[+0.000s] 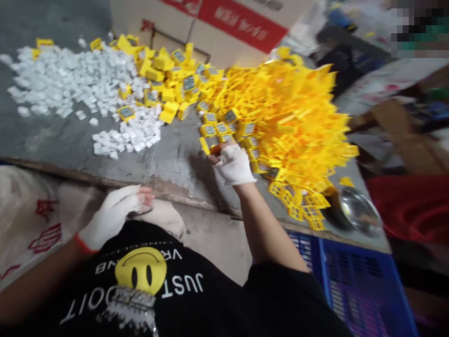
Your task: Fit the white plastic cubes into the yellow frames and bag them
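Note:
My right hand (234, 164), in a white fingerless glove, reaches over the table to the small yellow cases with grey inserts (220, 128). Its fingertips touch or hover just above the nearest cases; blur hides whether one is gripped. Near my lap, before the table edge, is my left hand (121, 206), also gloved, with its fingers curled together; what they hold, if anything, cannot be made out. A large heap of flat yellow plastic pieces (298, 121) rises right of the cases. Small white pieces (77, 79) lie spread at the left, with yellow blocks (164, 70) beside them.
A cardboard box (210, 28) with a red band stands behind the piles. At the table's right corner sits a shiny metal bowl (359, 210). Below that corner is a blue crate (365, 281), and a red container (414, 206) is farther right. White sacks (31, 220) lie at the left.

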`<state>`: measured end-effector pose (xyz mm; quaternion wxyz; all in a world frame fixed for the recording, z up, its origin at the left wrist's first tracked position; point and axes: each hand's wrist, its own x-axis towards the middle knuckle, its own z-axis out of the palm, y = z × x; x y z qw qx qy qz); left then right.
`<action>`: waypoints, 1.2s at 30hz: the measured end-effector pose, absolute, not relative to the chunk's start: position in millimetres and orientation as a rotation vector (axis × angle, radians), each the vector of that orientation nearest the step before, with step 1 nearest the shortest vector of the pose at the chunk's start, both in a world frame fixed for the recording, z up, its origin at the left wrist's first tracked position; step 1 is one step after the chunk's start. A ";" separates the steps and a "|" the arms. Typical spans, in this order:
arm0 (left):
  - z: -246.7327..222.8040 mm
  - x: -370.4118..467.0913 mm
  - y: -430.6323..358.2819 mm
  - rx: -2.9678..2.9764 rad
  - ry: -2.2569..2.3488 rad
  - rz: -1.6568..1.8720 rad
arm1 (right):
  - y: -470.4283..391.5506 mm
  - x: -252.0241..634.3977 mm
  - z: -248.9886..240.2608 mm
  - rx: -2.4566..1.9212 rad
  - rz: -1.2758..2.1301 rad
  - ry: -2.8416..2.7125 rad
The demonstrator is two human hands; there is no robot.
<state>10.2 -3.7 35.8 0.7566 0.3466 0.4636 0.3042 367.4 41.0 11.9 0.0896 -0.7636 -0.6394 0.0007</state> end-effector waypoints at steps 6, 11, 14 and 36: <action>21.7 25.2 6.2 0.562 0.982 0.704 | 39.5 276.0 -14.5 -2.093 0.250 -2.242; 18.1 16.5 7.6 0.492 0.916 0.727 | 31.4 258.4 -9.7 -1.879 0.149 -2.231; 16.4 15.8 9.4 0.427 0.883 0.723 | 24.4 253.5 -7.5 -1.604 0.434 -2.149; 11.3 9.4 -1.0 0.521 0.922 0.797 | -5.6 219.6 2.2 -0.882 1.958 -0.956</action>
